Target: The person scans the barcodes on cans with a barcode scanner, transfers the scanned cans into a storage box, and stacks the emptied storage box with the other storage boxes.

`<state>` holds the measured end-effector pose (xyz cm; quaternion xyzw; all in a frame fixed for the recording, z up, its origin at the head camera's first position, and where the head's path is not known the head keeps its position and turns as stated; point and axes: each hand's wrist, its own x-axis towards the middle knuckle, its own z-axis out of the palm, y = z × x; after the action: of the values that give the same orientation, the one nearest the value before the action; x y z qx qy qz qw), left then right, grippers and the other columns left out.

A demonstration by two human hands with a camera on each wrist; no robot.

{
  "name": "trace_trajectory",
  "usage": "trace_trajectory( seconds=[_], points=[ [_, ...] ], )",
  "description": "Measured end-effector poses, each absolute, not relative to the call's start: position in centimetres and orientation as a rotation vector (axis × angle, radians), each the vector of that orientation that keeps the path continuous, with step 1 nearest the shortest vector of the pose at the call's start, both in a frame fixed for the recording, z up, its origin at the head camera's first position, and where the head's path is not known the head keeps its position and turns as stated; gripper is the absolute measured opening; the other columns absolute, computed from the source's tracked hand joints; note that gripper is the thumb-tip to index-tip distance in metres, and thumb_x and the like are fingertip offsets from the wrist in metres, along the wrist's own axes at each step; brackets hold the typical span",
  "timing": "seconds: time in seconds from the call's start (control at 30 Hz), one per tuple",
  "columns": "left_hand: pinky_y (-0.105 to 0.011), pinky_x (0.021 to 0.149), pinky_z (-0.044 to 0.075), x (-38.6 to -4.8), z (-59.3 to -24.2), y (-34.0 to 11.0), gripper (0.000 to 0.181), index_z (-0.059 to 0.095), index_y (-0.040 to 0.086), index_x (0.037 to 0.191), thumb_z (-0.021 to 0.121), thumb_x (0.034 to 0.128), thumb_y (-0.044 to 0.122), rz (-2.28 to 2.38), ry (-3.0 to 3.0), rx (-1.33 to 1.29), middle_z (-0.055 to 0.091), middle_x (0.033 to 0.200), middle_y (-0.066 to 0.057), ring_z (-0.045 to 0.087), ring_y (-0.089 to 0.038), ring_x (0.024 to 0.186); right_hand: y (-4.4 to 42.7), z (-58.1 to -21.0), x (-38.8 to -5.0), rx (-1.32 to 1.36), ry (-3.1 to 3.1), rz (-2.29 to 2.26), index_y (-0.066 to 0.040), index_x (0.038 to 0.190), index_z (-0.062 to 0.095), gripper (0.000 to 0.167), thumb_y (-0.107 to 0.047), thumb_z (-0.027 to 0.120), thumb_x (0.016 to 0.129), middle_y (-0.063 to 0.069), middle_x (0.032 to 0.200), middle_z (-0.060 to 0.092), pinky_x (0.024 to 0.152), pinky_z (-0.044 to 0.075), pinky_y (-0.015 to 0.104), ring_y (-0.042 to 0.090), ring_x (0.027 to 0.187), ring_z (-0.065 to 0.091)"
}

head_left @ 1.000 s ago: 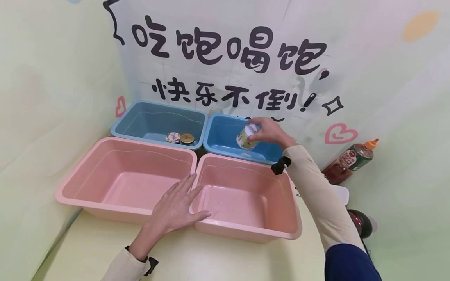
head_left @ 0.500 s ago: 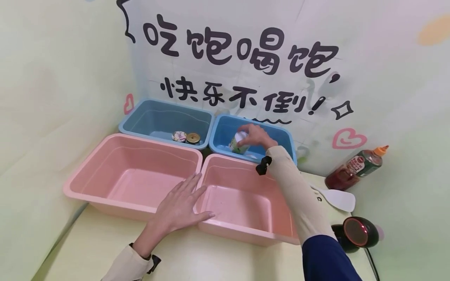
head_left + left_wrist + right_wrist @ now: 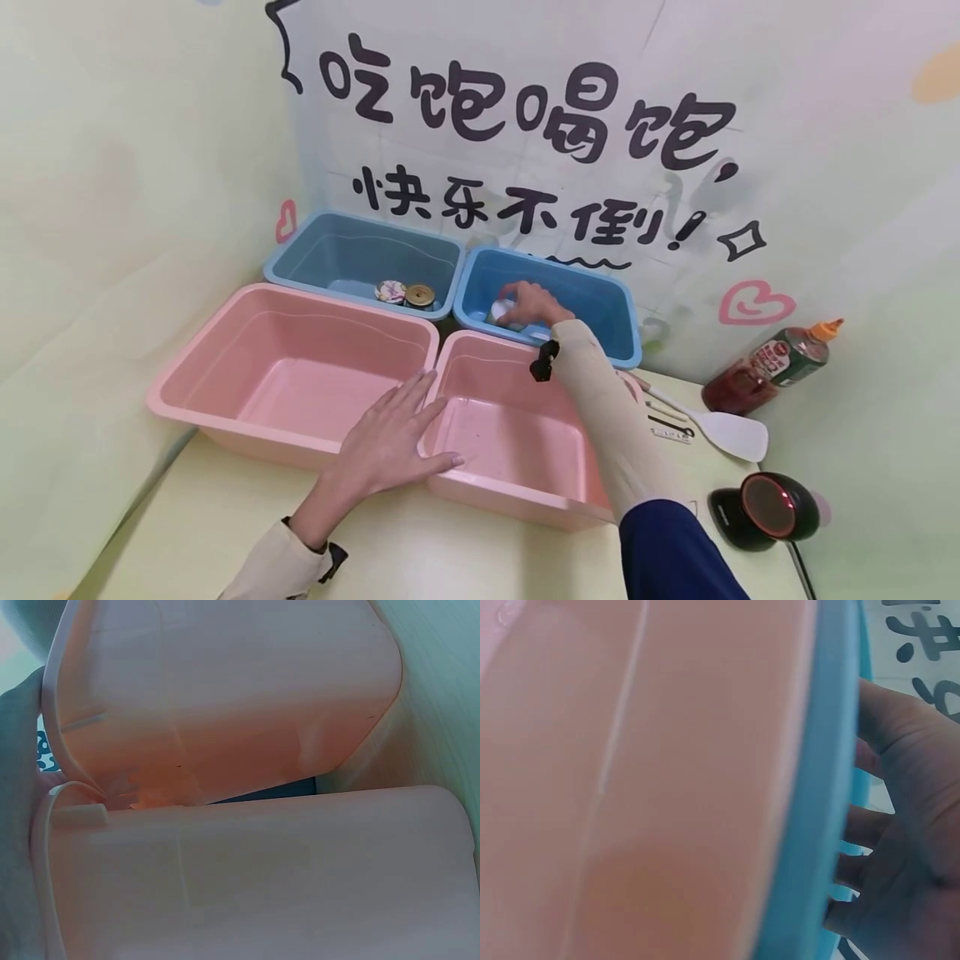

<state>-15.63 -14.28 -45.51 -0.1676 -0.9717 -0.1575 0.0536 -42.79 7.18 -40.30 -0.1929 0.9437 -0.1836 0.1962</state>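
Observation:
In the head view my right hand [image 3: 536, 302] reaches down into the right-hand blue bin [image 3: 636, 333]. Its thumb and fingers grip a small white can [image 3: 499, 312] with a pale top, low inside that bin. The can's green printed label is mostly hidden now. In the right wrist view the fingers go behind the blue rim [image 3: 829, 750], so the can is out of sight there. My left hand [image 3: 386, 442] lies with straight fingers over the adjoining rims of the left pink bin [image 3: 300, 312] and the right pink bin [image 3: 517, 500].
In the left-hand blue bin [image 3: 360, 225] lie a flower-patterned round lid [image 3: 391, 291] and a gold round lid [image 3: 420, 296]. To the right are a sauce bottle [image 3: 776, 367] with an orange cap, a white spatula [image 3: 731, 433] and a black device [image 3: 772, 508]. A printed wall stands behind.
The right hand has lowered the can from above the right-hand blue bin into it. The head view has shifted, so the scene sits further right. The left hand stays on the pink rims.

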Motion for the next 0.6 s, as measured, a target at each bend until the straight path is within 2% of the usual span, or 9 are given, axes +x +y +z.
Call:
trace_trajectory(
  seconds=[0.2, 0.6],
  points=[
    [-0.052, 0.121, 0.03, -15.6, -45.5, -14.2, 0.089, 0.051, 0.019, 0.148, 0.048, 0.0834, 0.081, -0.47, -2.956, -0.52, 0.027, 0.166, -0.01, 0.024, -0.03, 0.154, 6.8, -41.3, -42.6, -0.488, 2.611, -0.474, -0.02, 0.136, 0.06, 0.045, -0.028, 0.068, 0.093, 0.012, 0.143, 0.054, 0.101, 0.046, 0.053, 0.033, 0.121, 0.051],
    [-0.052, 0.121, 0.03, -15.7, -45.4, -14.3, 0.09, 0.052, 0.019, 0.147, 0.046, 0.0832, 0.082, -0.466, -2.954, -0.505, 0.027, 0.165, -0.01, 0.025, -0.03, 0.154, 6.3, -42.5, -43.3, -0.498, 2.603, -0.461, -0.021, 0.135, 0.062, 0.04, -0.024, 0.06, 0.096, 0.015, 0.149, 0.05, 0.105, 0.043, 0.058, 0.036, 0.125, 0.049]
  ],
)
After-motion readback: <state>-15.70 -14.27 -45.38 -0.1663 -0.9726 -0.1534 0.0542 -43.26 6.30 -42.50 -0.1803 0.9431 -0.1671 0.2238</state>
